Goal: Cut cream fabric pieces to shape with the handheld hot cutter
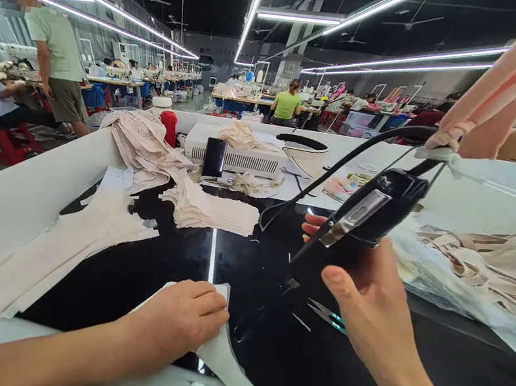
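Note:
My left hand presses down on a pale curved fabric piece at the front edge of the black work surface, its fingers bent and together over the piece. On the right, my right hand is wrapped loosely round a black hand-held tool with a metal lever. Fingertips show beyond the tool's left side, and the thumb sits apart below it. The tool hangs tilted from knotted pink cloth, with a black cable looping from its top. Thread snips with teal handles lie near my right hand.
Stacked pale fabric pieces lie ahead, with larger pieces to the left. A white vented box, a phone and a red thread cone stand behind. Beige strips fill the right side. Low white walls border the table.

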`<state>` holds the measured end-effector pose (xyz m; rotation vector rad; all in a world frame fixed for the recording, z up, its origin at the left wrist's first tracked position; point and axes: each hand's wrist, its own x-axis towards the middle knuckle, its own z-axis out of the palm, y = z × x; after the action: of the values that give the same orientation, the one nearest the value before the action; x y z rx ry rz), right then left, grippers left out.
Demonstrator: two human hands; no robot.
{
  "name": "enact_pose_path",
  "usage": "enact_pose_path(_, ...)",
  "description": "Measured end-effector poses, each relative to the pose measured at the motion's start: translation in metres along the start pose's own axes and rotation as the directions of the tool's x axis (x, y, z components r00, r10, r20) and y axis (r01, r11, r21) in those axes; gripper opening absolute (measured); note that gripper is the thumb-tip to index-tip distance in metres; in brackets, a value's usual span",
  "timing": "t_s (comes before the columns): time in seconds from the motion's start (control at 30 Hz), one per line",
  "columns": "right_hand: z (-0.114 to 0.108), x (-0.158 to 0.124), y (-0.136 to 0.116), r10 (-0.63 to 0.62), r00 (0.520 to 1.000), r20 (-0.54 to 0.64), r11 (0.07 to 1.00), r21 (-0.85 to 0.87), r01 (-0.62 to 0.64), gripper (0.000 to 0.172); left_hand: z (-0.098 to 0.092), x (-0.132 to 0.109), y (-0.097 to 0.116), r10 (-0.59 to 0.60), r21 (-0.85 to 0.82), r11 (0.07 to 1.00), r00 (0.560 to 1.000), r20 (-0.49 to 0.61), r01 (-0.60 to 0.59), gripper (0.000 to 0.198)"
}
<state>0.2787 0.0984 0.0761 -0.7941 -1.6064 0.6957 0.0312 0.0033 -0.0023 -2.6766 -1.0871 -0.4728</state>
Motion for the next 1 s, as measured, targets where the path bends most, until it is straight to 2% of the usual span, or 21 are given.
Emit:
enact_pose_path(0.07,0.010,0.010,-0.004,-0.009,0.999,-0.045,0.994,0.109,0.014,0.041,0.003,0.003,-0.001,0.004,0.009,1.000,0.999,-0.039,-0.004,0.013)
enact_pose_path(0.13,0.019,0.017,-0.003,-0.008,0.998,-0.063,0.983,0.181,0.020,0.037,0.006,0.007,-0.002,0.013,0.013,1.000,0.997,-0.071,-0.012,0.011)
enact_pose_path(0.33,0.048,0.016,0.001,-0.029,0.999,-0.035,0.926,0.374,0.040,0.041,0.008,0.015,0.001,0.034,0.053,0.998,0.998,-0.056,-0.031,0.010)
enact_pose_path(0.43,0.067,0.011,0.002,-0.022,0.999,-0.050,0.870,0.492,0.044,0.042,0.011,0.012,0.006,0.031,0.079,0.997,0.997,-0.068,-0.026,0.010)
enact_pose_path(0.53,0.079,0.008,0.006,-0.002,0.999,-0.054,0.847,0.531,0.030,0.040,0.015,0.008,0.009,0.043,0.090,0.995,0.996,-0.074,-0.037,0.011)
enact_pose_path(0.73,0.087,0.005,0.010,0.026,0.998,-0.055,0.839,0.544,0.008,0.044,0.019,0.004,0.014,-0.012,0.037,0.999,0.996,-0.092,0.016,0.013)
enact_pose_path(1.0,0.090,0.002,-0.002,0.057,0.997,-0.049,0.787,0.616,-0.015,0.046,0.014,0.004,0.016,-0.023,0.003,1.000,0.996,-0.083,0.024,0.012)
